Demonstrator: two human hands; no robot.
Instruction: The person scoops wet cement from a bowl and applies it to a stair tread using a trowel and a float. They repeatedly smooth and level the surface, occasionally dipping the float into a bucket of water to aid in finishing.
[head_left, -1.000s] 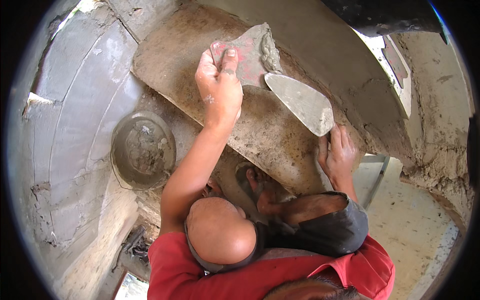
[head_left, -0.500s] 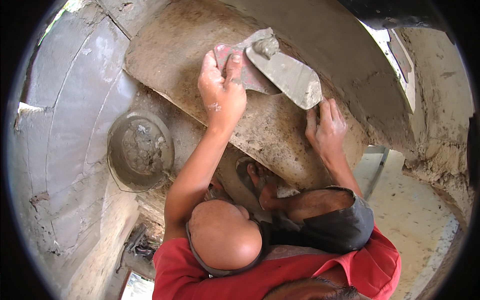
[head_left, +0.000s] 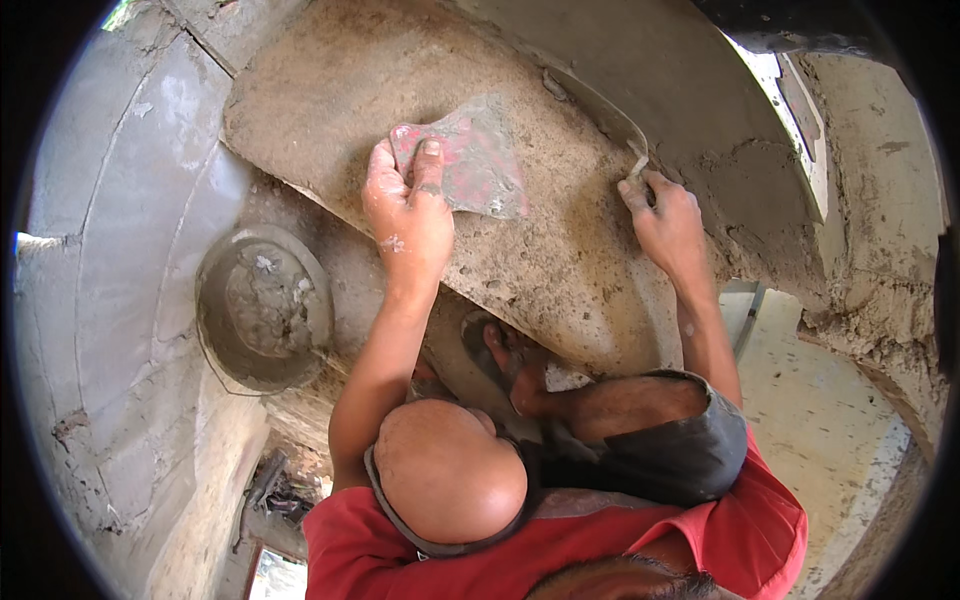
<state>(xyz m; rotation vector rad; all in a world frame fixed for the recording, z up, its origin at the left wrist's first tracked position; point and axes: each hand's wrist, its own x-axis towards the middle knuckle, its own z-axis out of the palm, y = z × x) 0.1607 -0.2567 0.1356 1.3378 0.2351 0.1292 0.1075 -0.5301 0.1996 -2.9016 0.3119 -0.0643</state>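
My left hand [head_left: 408, 228] grips a flat, pinkish plate [head_left: 482, 160] smeared with grey mortar, thumb on top and fingers beneath. It is over a brown, dirt-speckled board [head_left: 310, 90]. On the right, my right hand [head_left: 668, 222] is closed around the handle end of a trowel [head_left: 597, 103]. Its blade appears nearly edge-on, along the lower border of a grey mortar-coated wall face [head_left: 770, 185]. Whether the blade presses on the mortar cannot be made out. A small lump of mortar [head_left: 553, 84] shows by the blade's far end.
A round bucket [head_left: 212, 335] holding wet mortar [head_left: 275, 300] stands left of my left forearm. Grey plastered wall [head_left: 130, 230] curves up the left side. My bent knees [head_left: 450, 470] and a sandalled foot [head_left: 505, 355] are below the board. A pale floor [head_left: 810, 420] lies lower right.
The trowel has come off the plate and swung over to the wall face, turning edge-on. My left hand and the plate have shifted slightly left and down. The mortar lump on the blade is no longer visible there.
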